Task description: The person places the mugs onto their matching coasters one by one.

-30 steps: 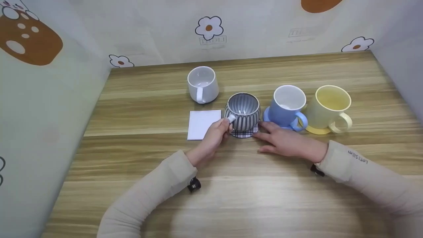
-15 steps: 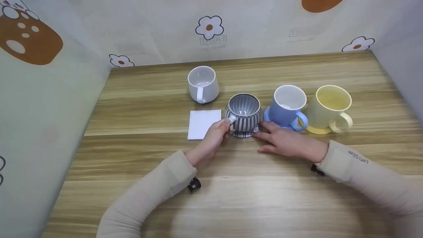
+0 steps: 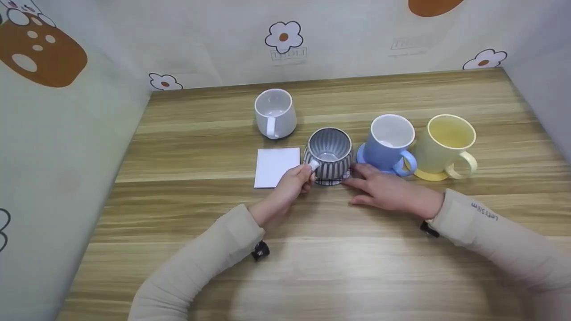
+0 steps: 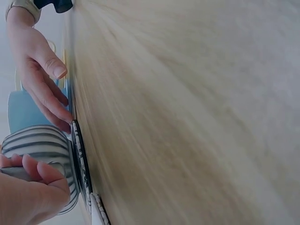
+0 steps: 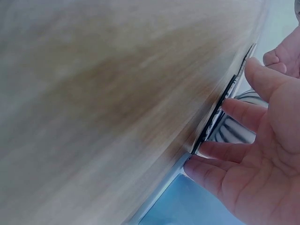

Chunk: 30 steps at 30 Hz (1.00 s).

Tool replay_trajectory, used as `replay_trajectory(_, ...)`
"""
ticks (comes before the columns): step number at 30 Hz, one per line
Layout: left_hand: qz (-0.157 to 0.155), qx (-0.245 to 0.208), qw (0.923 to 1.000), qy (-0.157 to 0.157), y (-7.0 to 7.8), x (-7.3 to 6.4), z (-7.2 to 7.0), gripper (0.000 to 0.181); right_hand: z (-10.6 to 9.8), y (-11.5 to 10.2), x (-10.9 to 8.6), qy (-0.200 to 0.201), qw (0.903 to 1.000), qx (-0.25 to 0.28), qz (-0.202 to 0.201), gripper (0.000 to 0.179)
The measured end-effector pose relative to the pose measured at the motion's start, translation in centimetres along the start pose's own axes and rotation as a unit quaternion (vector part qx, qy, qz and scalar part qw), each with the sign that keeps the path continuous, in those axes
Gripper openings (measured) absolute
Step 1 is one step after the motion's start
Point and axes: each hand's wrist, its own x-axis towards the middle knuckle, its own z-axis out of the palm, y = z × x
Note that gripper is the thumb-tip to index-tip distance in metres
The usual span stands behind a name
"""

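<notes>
A grey striped mug (image 3: 329, 154) is over a round plaid coaster (image 3: 331, 181) mid-table in the head view. My left hand (image 3: 290, 185) grips its handle, fingers curled round it; the left wrist view shows the mug's base close over the coaster (image 4: 80, 159). From the other side, my right hand (image 3: 386, 189) reaches in with extended fingers. Its fingertips touch the coaster's right edge in the right wrist view, near the blue coaster (image 5: 161, 190). A square white coaster (image 3: 274, 167) lies left of the mug, partly behind my left hand.
Behind the square coaster stands a white mug (image 3: 275, 118) on the wood table (image 3: 178, 214). On the right, a blue mug (image 3: 388, 145) sits on its blue coaster and a yellow mug (image 3: 439, 156) on a yellow coaster (image 3: 435, 177). Patterned walls border the table's back and sides.
The striped mug has shifted slightly toward me, so less of the plaid coaster shows in front. My left hand still grips its handle; the right hand stays in place.
</notes>
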Motion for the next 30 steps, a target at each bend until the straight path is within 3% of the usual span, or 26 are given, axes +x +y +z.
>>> replay_trajectory(30, 0.002, 0.030, 0.9995, 0.003, -0.71, 0.00, -0.31, 0.030, -0.06, -0.09, 0.05, -0.006, 0.9999, -0.010, 0.007, 0.049)
